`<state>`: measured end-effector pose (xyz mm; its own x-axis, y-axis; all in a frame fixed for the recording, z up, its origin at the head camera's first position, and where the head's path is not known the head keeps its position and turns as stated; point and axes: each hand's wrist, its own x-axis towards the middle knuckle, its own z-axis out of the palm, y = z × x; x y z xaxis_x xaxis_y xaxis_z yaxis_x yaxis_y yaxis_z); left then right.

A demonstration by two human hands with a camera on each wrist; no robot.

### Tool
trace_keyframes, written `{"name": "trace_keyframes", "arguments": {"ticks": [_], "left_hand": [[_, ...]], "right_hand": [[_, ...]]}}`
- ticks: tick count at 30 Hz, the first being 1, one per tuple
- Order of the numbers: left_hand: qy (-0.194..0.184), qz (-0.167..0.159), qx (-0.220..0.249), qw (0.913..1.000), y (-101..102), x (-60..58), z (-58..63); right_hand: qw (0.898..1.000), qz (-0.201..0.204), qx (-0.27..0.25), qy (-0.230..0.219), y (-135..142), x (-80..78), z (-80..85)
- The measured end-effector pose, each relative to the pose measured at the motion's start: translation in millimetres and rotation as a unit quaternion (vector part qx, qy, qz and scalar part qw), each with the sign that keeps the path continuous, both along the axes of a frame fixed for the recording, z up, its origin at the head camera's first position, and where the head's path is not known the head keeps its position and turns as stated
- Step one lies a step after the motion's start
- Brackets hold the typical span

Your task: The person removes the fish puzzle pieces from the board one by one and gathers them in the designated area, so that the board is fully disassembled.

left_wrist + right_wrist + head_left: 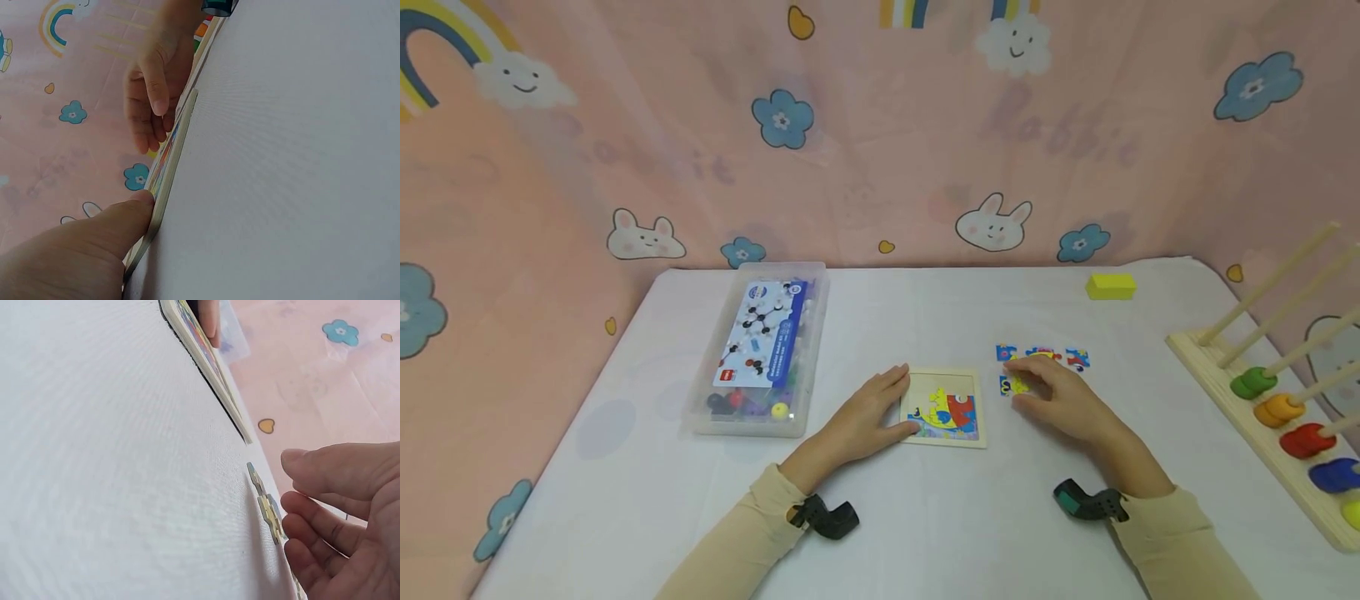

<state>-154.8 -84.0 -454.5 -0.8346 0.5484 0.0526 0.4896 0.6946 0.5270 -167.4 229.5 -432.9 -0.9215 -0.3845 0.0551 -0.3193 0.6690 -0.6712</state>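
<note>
A small wooden puzzle tray (922,385) lies in the middle of the table. Joined picture pieces (951,417), red, yellow and blue, fill its lower right part. Along the tray's left side rests my left hand (861,421), fingers extended and thumb touching the lower left edge. My right hand (1067,404) hovers at the loose jigsaw pieces (1077,359) right of the tray, thumb and fingers apart. In the right wrist view, nothing shows between thumb and fingertips, and some pieces (271,519) lie just beyond them. The right hand partly hides several pieces.
Left of the tray lies a clear plastic case (805,367) of coloured balls with a molecule-model label. A yellow block (1111,287) sits at the back right. At the right edge stands a wooden peg rack (1240,400) with coloured beads. A patterned pink cloth hangs behind.
</note>
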Motion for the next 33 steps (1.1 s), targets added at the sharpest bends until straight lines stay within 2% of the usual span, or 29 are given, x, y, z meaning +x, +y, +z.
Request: {"name": "trace_keyframes", "arguments": {"ticks": [11, 33], "left_hand": [[0.006, -0.001, -0.002, 1.0000, 0, 1.6, 2.7], [-0.005, -0.001, -0.007, 1.0000, -1, 0.8, 2.9]], "right_hand": [[1.000, 0.020, -0.021, -0.012, -18, 7.8, 10.8], [0.994, 0.088, -0.067, -0.017, -66, 18.1, 8.9]]}}
